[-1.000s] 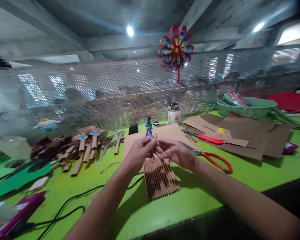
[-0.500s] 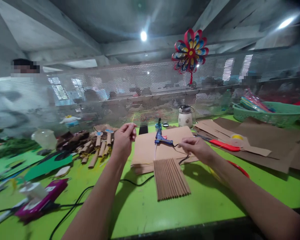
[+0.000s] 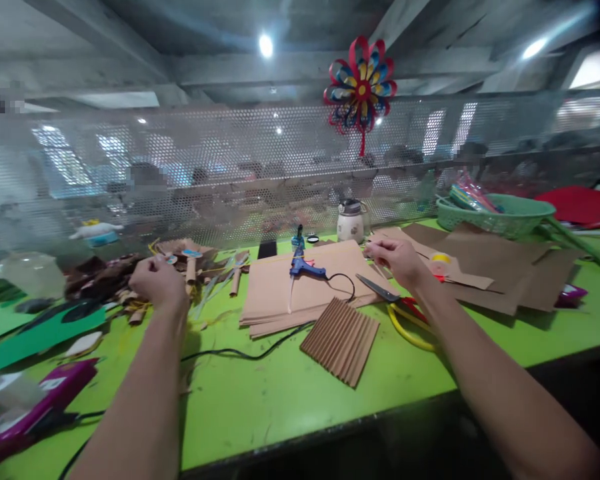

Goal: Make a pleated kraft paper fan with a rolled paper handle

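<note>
My left hand (image 3: 156, 280) is closed above the pile of brown paper rolls at the left; what its fingers hold, if anything, does not show. My right hand (image 3: 394, 259) pinches at the right edge of the stacked brown paper sheets (image 3: 270, 287), its grip too small to make out. A faint thin yellow strand crosses between the hands. On the sheets lies a blue glue gun (image 3: 307, 268). In front rests a pleated brown paper piece (image 3: 340, 341), turned at an angle. Open-bladed scissors (image 3: 377, 288) lie just below my right hand, partly hidden by the forearm.
A purple power strip (image 3: 45, 407) and black cable (image 3: 240, 353) are at left. Behind stand a white jar (image 3: 351, 223) and a perforated screen (image 3: 220, 160). Brown paper (image 3: 505, 267), tape (image 3: 440, 263) and a green basket (image 3: 520, 220) occupy the right.
My hands have moved farther apart, the left one going left toward the rolls. The pleated paper has turned on the table. The view has swung to the right.
</note>
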Demonstrator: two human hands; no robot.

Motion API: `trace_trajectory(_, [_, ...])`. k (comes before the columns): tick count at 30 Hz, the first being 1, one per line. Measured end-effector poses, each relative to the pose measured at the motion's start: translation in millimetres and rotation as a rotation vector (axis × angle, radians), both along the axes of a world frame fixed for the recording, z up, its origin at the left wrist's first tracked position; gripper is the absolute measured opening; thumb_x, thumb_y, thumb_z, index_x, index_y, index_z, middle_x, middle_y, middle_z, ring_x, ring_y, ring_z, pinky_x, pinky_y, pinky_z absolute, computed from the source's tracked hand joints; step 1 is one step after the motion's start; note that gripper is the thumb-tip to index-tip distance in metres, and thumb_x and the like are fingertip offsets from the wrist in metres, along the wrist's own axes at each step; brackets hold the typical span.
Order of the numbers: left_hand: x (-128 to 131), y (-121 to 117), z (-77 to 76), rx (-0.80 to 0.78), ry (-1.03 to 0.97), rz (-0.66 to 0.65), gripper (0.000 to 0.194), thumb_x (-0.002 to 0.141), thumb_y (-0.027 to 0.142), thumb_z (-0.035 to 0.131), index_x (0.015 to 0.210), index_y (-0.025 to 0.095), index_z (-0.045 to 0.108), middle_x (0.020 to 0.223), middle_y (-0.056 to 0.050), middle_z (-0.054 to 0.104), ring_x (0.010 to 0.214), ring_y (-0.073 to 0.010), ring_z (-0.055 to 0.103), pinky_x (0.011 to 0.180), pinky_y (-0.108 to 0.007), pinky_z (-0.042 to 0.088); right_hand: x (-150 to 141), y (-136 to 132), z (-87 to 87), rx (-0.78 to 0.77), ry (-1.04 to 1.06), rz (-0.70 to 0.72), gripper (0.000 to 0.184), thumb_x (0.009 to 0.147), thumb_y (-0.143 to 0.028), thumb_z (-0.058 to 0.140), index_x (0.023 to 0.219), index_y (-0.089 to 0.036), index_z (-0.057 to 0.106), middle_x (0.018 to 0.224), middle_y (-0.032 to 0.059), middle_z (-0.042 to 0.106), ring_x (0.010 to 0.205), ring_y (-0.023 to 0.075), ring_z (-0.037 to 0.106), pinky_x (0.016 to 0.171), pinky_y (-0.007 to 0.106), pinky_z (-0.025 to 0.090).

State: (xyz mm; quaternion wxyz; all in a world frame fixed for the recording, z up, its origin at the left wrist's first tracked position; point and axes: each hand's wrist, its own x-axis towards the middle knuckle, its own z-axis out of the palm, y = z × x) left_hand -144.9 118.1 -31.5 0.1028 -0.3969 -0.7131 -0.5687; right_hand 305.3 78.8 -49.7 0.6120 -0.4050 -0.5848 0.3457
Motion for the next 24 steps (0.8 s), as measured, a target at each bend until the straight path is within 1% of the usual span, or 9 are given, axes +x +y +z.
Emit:
trace_trajectory(1, [0, 1, -1.9, -0.005, 0.002, 0.070, 0.035, 0.090, 0.035, 0.057, 0.119, 0.015, 0.057, 0.119, -0.009, 0.059, 0.102, -0.0236, 0.060, 0.086, -0.045, 0.052, 1, 0, 0.4, 0.009, 0.003, -0.011, 0.027, 0.066, -0.040, 0.073, 0.063, -0.015, 0.065, 0.050, -0.0048, 0.047, 0.047, 0.0072, 0.035, 0.044, 0.024, 0.027])
trace_trajectory(5, [6, -1, -6.5, -0.072, 0.036, 0.106, 0.031, 0.091, 0.034, 0.057, 0.115, 0.015, 0.059, 0.115, -0.009, 0.061, 0.100, -0.0219, 0.061, 0.085, -0.044, 0.052, 6, 4, -1.1, 0.046, 0.021, -0.051, 0.028, 0.068, -0.042, 0.072, 0.064, -0.015, 0.064, 0.049, -0.0050, 0.046, 0.046, 0.0075, 0.037, 0.044, 0.024, 0.028])
trace_trajectory(8, [9, -5, -5.2, -0.109, 0.074, 0.120, 0.029, 0.091, 0.034, 0.056, 0.112, 0.014, 0.060, 0.113, -0.009, 0.062, 0.101, -0.0218, 0.061, 0.087, -0.045, 0.051, 10, 7, -2.3, 0.071, 0.028, -0.089, 0.030, 0.069, -0.044, 0.071, 0.069, -0.015, 0.066, 0.051, -0.0044, 0.049, 0.047, 0.0082, 0.040, 0.045, 0.024, 0.030])
trace_trajectory(12, [6, -8, -3.1, -0.155, 0.071, 0.168, 0.028, 0.092, 0.033, 0.055, 0.110, 0.014, 0.062, 0.112, -0.009, 0.064, 0.104, -0.0225, 0.061, 0.091, -0.047, 0.049, 17, 11, -1.4, 0.093, 0.009, -0.157, 0.031, 0.070, -0.046, 0.071, 0.067, -0.016, 0.065, 0.050, -0.0055, 0.048, 0.046, 0.0075, 0.040, 0.046, 0.023, 0.034])
trace_trajectory(14, [5, -9, -4.5, -0.184, 0.065, 0.176, 0.028, 0.092, 0.033, 0.055, 0.111, 0.014, 0.061, 0.113, -0.009, 0.063, 0.104, -0.0227, 0.061, 0.091, -0.047, 0.049, 21, 13, -1.5, 0.098, -0.020, -0.196, 0.031, 0.073, -0.045, 0.070, 0.067, -0.015, 0.064, 0.050, -0.0062, 0.048, 0.045, 0.0068, 0.040, 0.045, 0.022, 0.034])
trace_trajectory(17, [5, -9, -7.9, -0.224, 0.062, 0.169, 0.031, 0.091, 0.034, 0.056, 0.114, 0.014, 0.060, 0.117, -0.009, 0.062, 0.105, -0.0230, 0.060, 0.090, -0.047, 0.049, 27, 16, -3.2, 0.093, -0.074, -0.262, 0.029, 0.083, -0.040, 0.066, 0.071, -0.013, 0.062, 0.053, -0.0070, 0.049, 0.044, 0.0058, 0.042, 0.045, 0.020, 0.036])
trace_trajectory(19, [6, -9, -8.4, -0.251, 0.061, 0.148, 0.031, 0.092, 0.035, 0.055, 0.115, 0.015, 0.059, 0.117, -0.009, 0.061, 0.105, -0.0226, 0.060, 0.090, -0.046, 0.049, 30, 18, -4.7, 0.091, -0.116, -0.295, 0.028, 0.089, -0.036, 0.061, 0.074, -0.013, 0.061, 0.058, -0.0066, 0.052, 0.046, 0.0059, 0.046, 0.046, 0.020, 0.040])
trace_trajectory(21, [8, -11, -5.9, -0.290, 0.071, 0.080, 0.026, 0.089, 0.033, 0.057, 0.106, 0.013, 0.063, 0.111, -0.010, 0.063, 0.104, -0.0252, 0.060, 0.089, -0.049, 0.048, 31, 19, -6.2, 0.100, -0.167, -0.309, 0.027, 0.092, -0.035, 0.058, 0.077, -0.013, 0.060, 0.063, -0.0054, 0.055, 0.049, 0.0069, 0.051, 0.049, 0.021, 0.044])
trace_trajectory(24, [18, -15, 3.8, -0.318, 0.118, -0.081, 0.015, 0.074, 0.023, 0.067, 0.081, 0.011, 0.067, 0.100, -0.015, 0.066, 0.104, -0.0382, 0.057, 0.085, -0.059, 0.045, 21, 17, -7.5, 0.143, -0.263, -0.294, 0.025, 0.091, -0.035, 0.060, 0.078, -0.013, 0.062, 0.068, -0.0034, 0.060, 0.057, 0.0094, 0.056, 0.056, 0.024, 0.048])
